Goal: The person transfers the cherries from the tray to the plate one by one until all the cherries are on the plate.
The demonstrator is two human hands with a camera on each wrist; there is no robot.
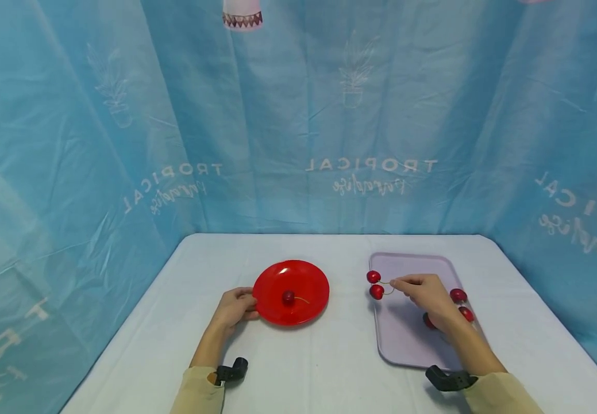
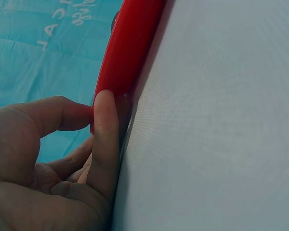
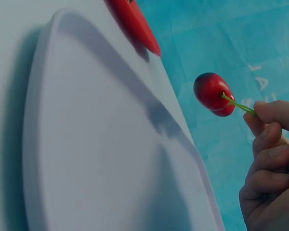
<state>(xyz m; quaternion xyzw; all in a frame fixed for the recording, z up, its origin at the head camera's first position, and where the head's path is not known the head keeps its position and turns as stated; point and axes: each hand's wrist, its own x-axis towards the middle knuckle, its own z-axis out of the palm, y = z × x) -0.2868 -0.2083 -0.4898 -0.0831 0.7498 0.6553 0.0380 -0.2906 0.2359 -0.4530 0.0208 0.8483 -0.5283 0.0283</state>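
A red plate (image 1: 305,282) lies on the table with one stemmed cherry (image 1: 288,297) in it. At the plate's left rim my left hand (image 1: 235,309) pinches the edge, thumb on top and a finger along the outer side in the left wrist view. My right hand (image 1: 427,294) holds a pair of cherries (image 1: 377,292) by their green stems between thumb and fingertips. In the right wrist view the pair (image 3: 212,91) hangs above the tray, one fruit partly behind the other.
The pale purple tray (image 1: 407,351) lies on the right of the white table (image 1: 324,356). Several more cherries (image 1: 458,295) are on it, one partly hidden by the right forearm. Blue curtains (image 1: 277,115) stand behind and at both sides.
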